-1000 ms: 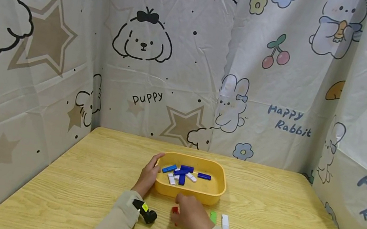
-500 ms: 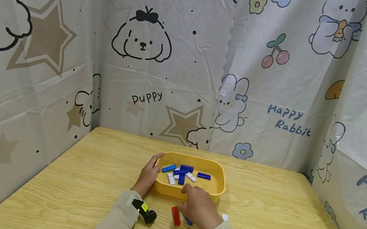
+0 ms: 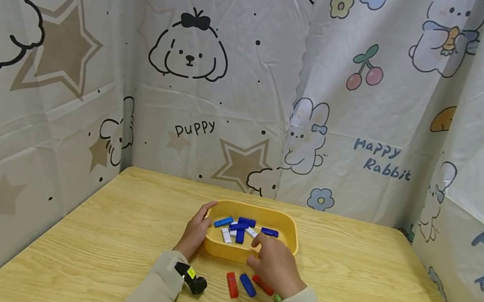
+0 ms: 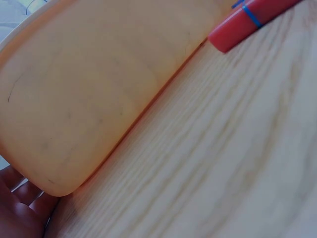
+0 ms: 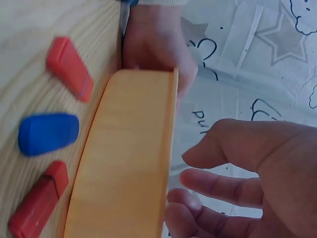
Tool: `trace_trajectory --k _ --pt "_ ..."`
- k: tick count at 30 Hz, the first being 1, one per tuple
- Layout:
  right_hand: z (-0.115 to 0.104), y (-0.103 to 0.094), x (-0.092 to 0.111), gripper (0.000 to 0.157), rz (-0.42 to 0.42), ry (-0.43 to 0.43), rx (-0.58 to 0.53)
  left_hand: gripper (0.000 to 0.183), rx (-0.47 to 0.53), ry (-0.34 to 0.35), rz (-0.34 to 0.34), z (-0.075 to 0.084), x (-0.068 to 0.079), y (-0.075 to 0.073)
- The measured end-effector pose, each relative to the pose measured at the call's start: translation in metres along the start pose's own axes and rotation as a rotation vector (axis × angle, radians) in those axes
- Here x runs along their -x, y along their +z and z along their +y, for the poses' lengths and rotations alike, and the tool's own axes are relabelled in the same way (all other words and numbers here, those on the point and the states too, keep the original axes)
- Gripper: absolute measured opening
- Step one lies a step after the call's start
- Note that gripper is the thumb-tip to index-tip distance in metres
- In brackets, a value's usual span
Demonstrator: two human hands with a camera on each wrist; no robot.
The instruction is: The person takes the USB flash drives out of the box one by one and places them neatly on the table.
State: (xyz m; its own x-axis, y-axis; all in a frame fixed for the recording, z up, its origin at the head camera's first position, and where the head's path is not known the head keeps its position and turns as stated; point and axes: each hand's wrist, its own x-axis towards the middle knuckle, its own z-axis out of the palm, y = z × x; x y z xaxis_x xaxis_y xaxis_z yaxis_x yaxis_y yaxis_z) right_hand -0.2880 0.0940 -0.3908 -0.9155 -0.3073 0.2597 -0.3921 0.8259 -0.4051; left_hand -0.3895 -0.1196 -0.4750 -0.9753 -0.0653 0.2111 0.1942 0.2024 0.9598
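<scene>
At the left end of the yellow plastic bin (image 3: 226, 251), my left hand (image 3: 194, 233) grips the wall, thumb at the rim and fingers along the outside. My right hand (image 3: 277, 265) hovers over the bin's front rim, fingers loosely bent; the right wrist view shows a gap between thumb and index finger with nothing in it. On the table before the bin lie a red capped stick like a USB flash drive (image 3: 232, 284), a blue one (image 3: 247, 285) and a second red one (image 3: 263, 285). A green one (image 3: 278, 298) is mostly hidden by the right hand.
Inside the bin are several similar sticks: dark blue ones (image 3: 269, 232), a lighter blue one (image 3: 223, 222) and white ones (image 3: 226, 235). The wooden table (image 3: 141, 219) meets printed cloth curtains (image 3: 212, 99) at the back and sides.
My right hand has moved right and slightly forward, uncovering the blue stick and the second red one. The white stick on the table at right is now hidden. My left hand stays put.
</scene>
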Motion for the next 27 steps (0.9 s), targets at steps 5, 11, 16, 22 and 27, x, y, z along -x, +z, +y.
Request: trace_trajectory --k 5,11,16,22,27 --pt "0.012 0.002 -0.006 0.023 0.003 0.085 -0.012 0.055 0.003 0.010 -0.012 -0.001 0.001 0.000" --pt "0.028 -0.001 -0.023 0.024 0.008 0.116 0.013 0.054 -0.007 0.030 0.003 0.001 0.002 -0.001" --pt "0.046 -0.002 -0.038 0.024 -0.024 0.104 0.035 0.053 -0.012 0.037 0.010 0.004 0.000 -0.003" --pt "0.061 0.003 -0.050 0.026 -0.083 0.067 0.067 0.055 -0.013 0.022 0.015 0.003 -0.001 -0.002" --pt "0.069 0.006 -0.060 0.025 -0.129 0.029 0.087 0.054 0.000 0.011 0.012 0.002 0.001 -0.002"
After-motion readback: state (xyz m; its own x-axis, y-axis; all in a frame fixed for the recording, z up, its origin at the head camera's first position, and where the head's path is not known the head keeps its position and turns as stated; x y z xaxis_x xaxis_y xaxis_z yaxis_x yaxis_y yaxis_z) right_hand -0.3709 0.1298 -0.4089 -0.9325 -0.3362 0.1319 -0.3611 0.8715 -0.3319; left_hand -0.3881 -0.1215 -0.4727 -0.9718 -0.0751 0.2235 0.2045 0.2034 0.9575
